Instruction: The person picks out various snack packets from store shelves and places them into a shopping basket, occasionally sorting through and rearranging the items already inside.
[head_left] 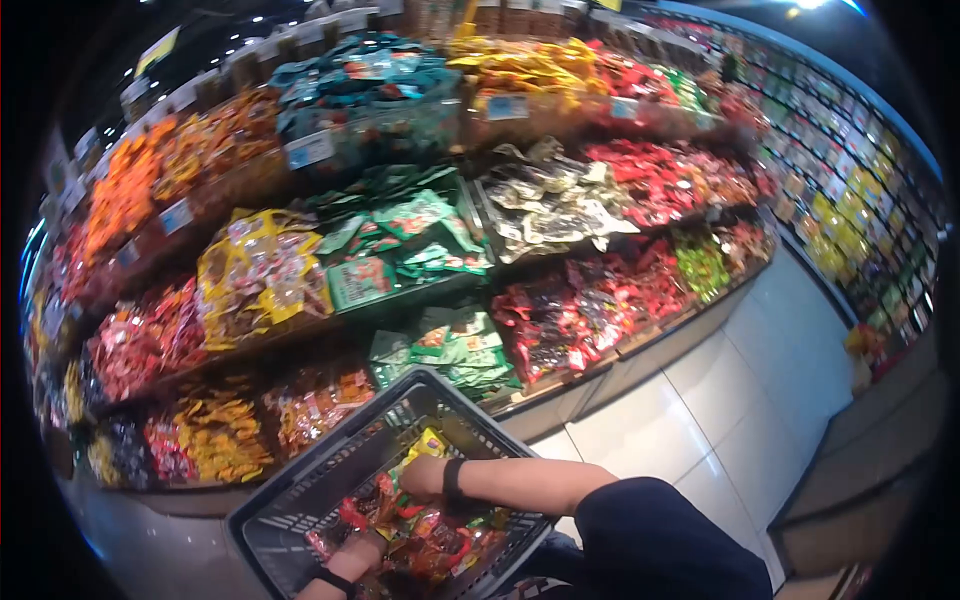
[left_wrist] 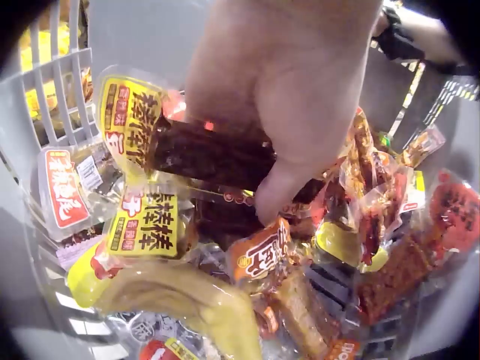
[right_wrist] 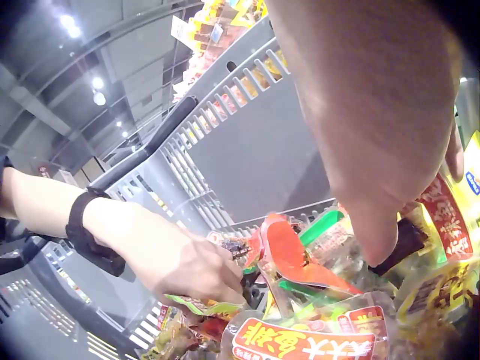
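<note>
My left hand (head_left: 362, 553) (left_wrist: 289, 97) is low in the basket, its thumb and curled fingers gripping a dark snack packet (left_wrist: 202, 154) with a yellow label; the fingertips are hidden. In the right wrist view the same left hand (right_wrist: 191, 270) is among the packets. My right hand (head_left: 425, 478) (right_wrist: 382, 127) is farther in, beside a yellow packet (head_left: 432, 443). Its thumb lies over the dark part of a yellow-and-red packet (right_wrist: 448, 221), which it grips; its other fingers are mostly hidden.
The grey basket (head_left: 300, 462) holds several loose packets, including a red-labelled one (right_wrist: 300, 343). Beyond it stands a tiered display with green packets (head_left: 450, 345) and red packets (head_left: 590, 310). Tiled floor (head_left: 650, 420) lies right of the display, with wall shelves (head_left: 850, 190) behind.
</note>
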